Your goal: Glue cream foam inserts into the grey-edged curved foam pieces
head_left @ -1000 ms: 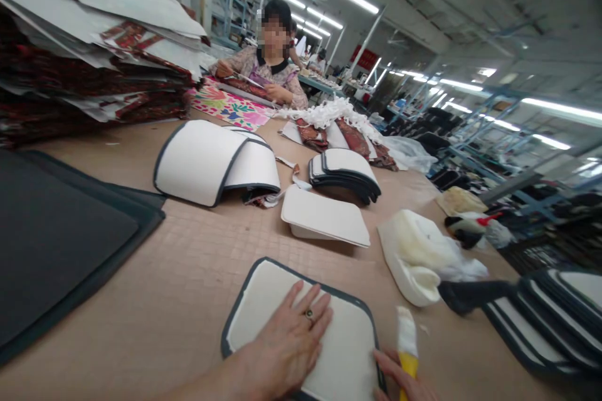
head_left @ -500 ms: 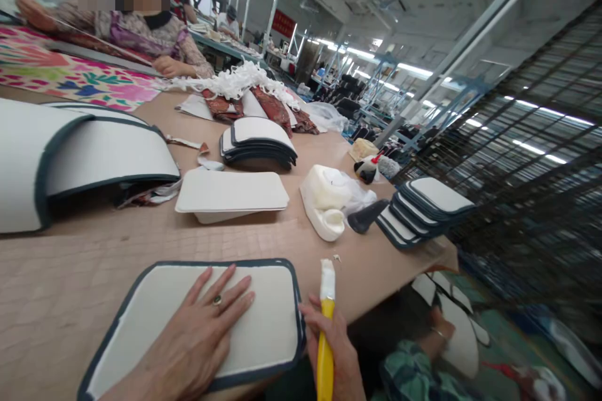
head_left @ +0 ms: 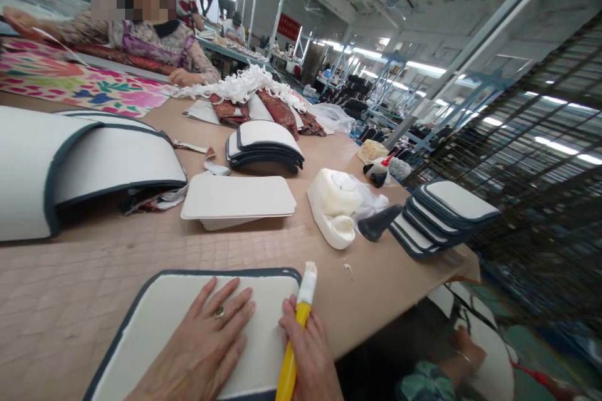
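A white panel (head_left: pixel 155 313) with a dark edge band lies on the brown table at the bottom. My left hand (head_left: pixel 202 338), with a ring on one finger, rests palm down on it, fingers spread. At the panel's right edge my right hand (head_left: pixel 308 348) is closed round a brush (head_left: pixel 288 369) with a yellow handle and whitish bristles pointing up and away. Beyond them sit a small stack of plain white panels (head_left: pixel 237 196) and a cut-open white plastic jug (head_left: pixel 333 203).
Curved dark-edged panels (head_left: pixel 117 156) stand at the left, a stack (head_left: pixel 266 141) behind, another (head_left: pixel 446 207) at the right edge. A black cone-shaped object (head_left: pixel 379 222) lies beside the jug. People work across the table and at lower right.
My right hand has moved left with the brush, which now tilts, its bristles at the panel's upper right corner. My left hand stays flat on the panel. The view has shifted slightly.
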The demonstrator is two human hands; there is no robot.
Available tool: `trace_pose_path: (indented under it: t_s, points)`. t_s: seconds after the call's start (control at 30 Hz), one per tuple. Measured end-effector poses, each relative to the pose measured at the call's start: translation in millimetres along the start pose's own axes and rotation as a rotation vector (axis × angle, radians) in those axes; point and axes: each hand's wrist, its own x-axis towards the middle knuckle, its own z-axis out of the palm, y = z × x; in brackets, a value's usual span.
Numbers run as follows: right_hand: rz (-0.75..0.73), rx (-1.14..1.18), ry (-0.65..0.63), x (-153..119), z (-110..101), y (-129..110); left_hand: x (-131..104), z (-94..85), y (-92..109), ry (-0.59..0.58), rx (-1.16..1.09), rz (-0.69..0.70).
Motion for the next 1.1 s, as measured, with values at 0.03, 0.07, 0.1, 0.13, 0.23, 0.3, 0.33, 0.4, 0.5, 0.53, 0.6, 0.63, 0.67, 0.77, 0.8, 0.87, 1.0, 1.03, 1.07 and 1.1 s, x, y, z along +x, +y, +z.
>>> trace_pose_path:
  t_s: [0.03, 0.07, 0.1, 0.13, 0.23, 0.3, 0.33, 0.4, 0.5, 0.53, 0.6, 0.63, 0.67, 0.77, 0.8, 0.87, 1.0, 1.03, 1.07, 1.1]
  points:
    - [-0.005, 0.0, 0.0, 0, 3, -1, -1, 0.5, 2, 0.0, -0.017, -0.036]
    - [-0.004, 0.007, -0.001, 0, 6, -3, -2, 0.2, 4, -0.004, -0.034, -0.064]
    - [0.01, 0.02, 0.004, 1, 10, -5, -3, -1.1, 5, -0.017, -0.054, -0.072]
    - [0.036, 0.044, 0.016, 1, 14, -8, -4, -3.6, 6, -0.039, -0.077, -0.071]
    - [0.163, 0.153, 0.109, 2, 30, -16, -3, -16.4, 7, -0.1, -0.152, -0.069]
    - [0.226, 0.225, 0.174, 4, 41, -21, 0, -26.8, 9, -0.126, -0.206, -0.09]
    - [0.235, 0.256, 0.194, 5, 46, -23, 2, -31.6, 10, -0.139, -0.235, -0.108]
    - [0.238, 0.297, 0.216, 7, 54, -27, 5, -38.9, 14, -0.162, -0.293, -0.101]
    - [0.245, 0.319, 0.235, 8, 63, -28, 9, -42.4, 19, -0.182, -0.322, 0.026]
    - [0.252, 0.316, 0.239, 8, 66, -27, 9, -41.6, 20, -0.194, -0.312, 0.077]
    - [0.268, 0.302, 0.245, 5, 70, -22, 9, -37.7, 22, -0.22, -0.268, 0.099]
    - [0.273, 0.297, 0.246, 4, 71, -19, 8, -35.1, 22, -0.224, -0.241, 0.074]
    - [0.268, 0.301, 0.243, 2, 72, -15, 7, -32.3, 22, -0.222, -0.218, 0.05]
    - [0.23, 0.351, 0.212, 1, 70, -6, -1, -26.2, 21, -0.221, -0.177, 0.033]
    - [0.224, 0.37, 0.199, 2, 67, -4, -4, -26.2, 20, -0.234, -0.178, 0.036]
    - [0.24, 0.394, 0.181, 6, 61, -4, -13, -30.2, 14, -0.266, -0.171, -0.013]
    - [0.308, 0.399, 0.165, 16, 50, -14, -32, -47.5, -13, -0.296, -0.105, -0.162]
    - [0.315, 0.39, 0.164, 17, 49, -17, -36, -51.2, -21, -0.311, -0.082, -0.184]
    - [0.319, 0.38, 0.165, 18, 49, -20, -38, -53.9, -28, -0.324, -0.052, -0.214]
    - [0.319, 0.366, 0.167, 17, 49, -21, -38, -55.2, -33, -0.33, -0.011, -0.259]
